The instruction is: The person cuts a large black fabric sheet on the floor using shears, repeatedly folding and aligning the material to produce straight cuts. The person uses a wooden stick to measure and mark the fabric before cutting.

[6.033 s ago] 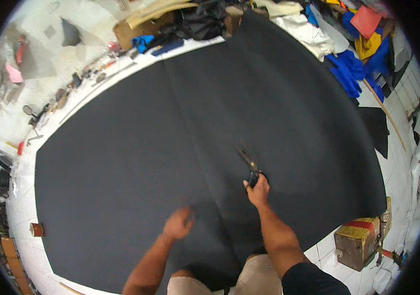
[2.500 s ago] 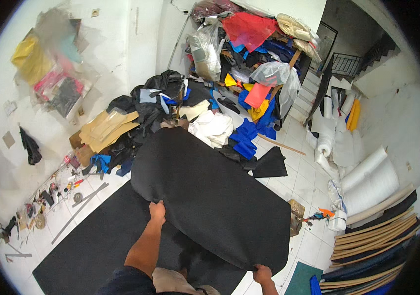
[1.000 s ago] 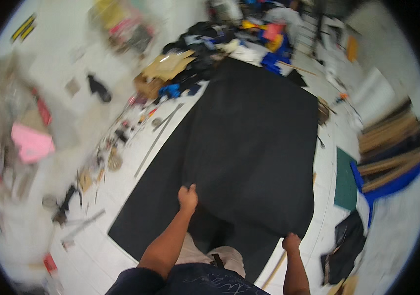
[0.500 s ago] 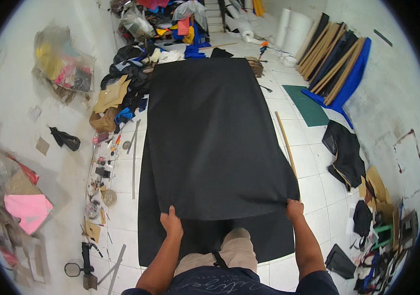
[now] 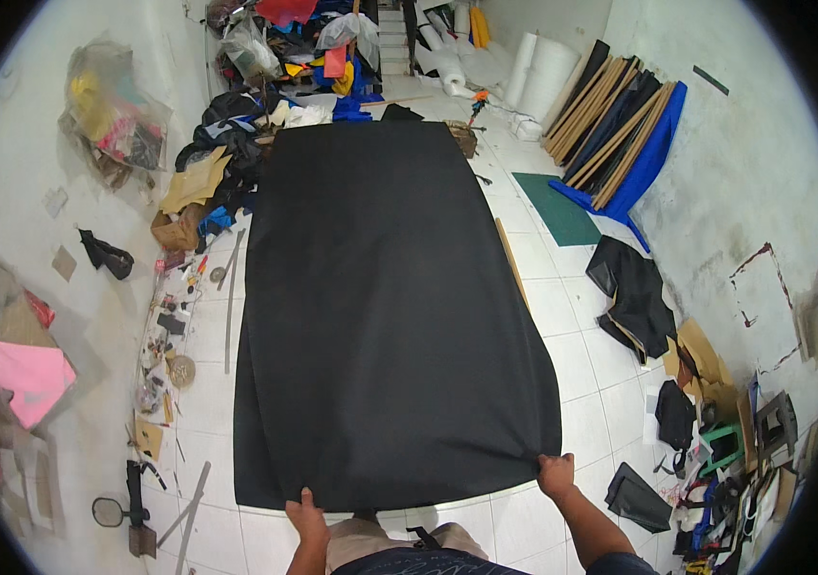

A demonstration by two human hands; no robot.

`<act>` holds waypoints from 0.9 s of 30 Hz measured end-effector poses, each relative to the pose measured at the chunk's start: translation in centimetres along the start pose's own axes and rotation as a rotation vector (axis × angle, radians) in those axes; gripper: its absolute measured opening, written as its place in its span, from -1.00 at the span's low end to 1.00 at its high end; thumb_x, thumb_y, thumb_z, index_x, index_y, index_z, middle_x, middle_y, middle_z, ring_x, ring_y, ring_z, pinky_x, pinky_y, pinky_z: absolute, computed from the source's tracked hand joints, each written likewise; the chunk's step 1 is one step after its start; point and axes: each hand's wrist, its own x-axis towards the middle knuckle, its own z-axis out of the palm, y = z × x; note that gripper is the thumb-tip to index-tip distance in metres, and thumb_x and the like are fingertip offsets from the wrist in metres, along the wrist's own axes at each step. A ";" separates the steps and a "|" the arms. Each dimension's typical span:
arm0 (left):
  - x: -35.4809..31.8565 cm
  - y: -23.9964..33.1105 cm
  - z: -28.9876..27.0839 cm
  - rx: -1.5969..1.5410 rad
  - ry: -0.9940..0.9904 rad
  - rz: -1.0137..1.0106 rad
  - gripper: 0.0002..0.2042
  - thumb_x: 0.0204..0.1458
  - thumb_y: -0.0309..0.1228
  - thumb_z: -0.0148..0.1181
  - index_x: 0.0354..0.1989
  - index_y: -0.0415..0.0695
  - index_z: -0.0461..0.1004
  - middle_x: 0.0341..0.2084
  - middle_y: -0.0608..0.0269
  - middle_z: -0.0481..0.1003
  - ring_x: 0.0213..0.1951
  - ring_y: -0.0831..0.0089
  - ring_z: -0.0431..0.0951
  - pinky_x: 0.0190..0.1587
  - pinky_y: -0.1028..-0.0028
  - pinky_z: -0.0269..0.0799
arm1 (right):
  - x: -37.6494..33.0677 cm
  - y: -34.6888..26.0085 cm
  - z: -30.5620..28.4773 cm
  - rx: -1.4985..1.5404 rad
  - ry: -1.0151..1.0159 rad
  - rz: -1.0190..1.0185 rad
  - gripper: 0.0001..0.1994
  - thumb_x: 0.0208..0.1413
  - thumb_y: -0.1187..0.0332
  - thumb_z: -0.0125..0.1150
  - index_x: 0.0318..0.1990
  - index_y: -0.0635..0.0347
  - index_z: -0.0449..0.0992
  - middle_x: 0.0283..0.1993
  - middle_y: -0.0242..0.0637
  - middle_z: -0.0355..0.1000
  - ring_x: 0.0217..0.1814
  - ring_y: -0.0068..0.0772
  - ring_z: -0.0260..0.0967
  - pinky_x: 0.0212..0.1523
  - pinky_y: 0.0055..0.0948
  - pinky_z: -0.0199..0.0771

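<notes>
Black sheet [image 5: 380,307], mid-frame: my left hand [image 5: 307,518] and right hand [image 5: 556,475] pinch its edge; uneven pulling could wrinkle it.

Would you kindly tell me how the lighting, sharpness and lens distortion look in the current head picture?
In the head view, fisheye distortion bends the grout lines of the tiled floor and leaves dark, rounded corners; in the same view, light is fairly even, with a faint sheen on the black sheet; also there, the left hand and right hand show no obvious motion blur.
</notes>
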 end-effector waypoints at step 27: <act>6.8 -45.1 -11.1 0.383 -0.359 -0.103 -0.45 0.31 0.04 -0.17 -0.09 -0.30 0.43 -0.26 0.12 0.54 -0.29 0.32 0.59 -0.20 0.35 0.55 | 0.4 4.9 47.2 0.452 0.381 0.052 -0.51 -0.27 0.72 0.09 -0.07 0.18 0.49 -0.03 -0.17 0.49 0.09 -0.04 0.39 0.12 -0.14 0.43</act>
